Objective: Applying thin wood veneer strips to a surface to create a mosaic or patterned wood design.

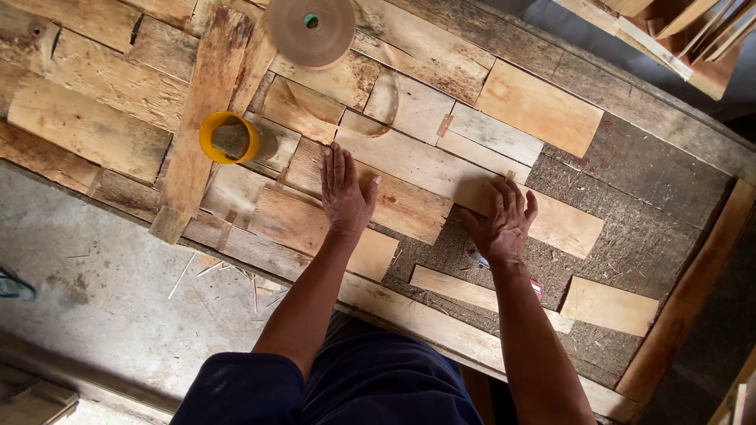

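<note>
**Both palms flat on veneer pieces**

Head view, looking straight down on a work board (654, 212) covered with a patchwork of thin wooden sheets.

Left hand (344, 193): fingers (335, 161) straight and close together, thumb splayed to the right, nothing gripped. Pressed palm-down on a long pale veneer strip (417, 169) where it overlaps a reddish sheet (295, 224). Forearm running from the near edge up and slightly right, wrist straight, elbow near the dark trousers (378, 386).

Right hand (500, 224): fingers (512, 197) spread and a little bent, tips on the right part of the same pale strip, thumb reaching left onto the bare dark board surface. Released, not clenched, holding nothing. Forearm rising steeply from the near right. Just under the wrist, a small tool (504, 271) with a metallic end and a red end, mostly hidden by the arm; kind not clear.

Further pieces near the right hand: a narrow strip (457, 290) to the near side, a small rectangular sheet (608, 305) to the near right.

Far left of the left hand, a yellow-rimmed cup (230, 138) lying on a plank (197, 126); at the far edge, a roll of brown paper tape (311, 30). Concrete floor (94, 291) at near left.
</note>
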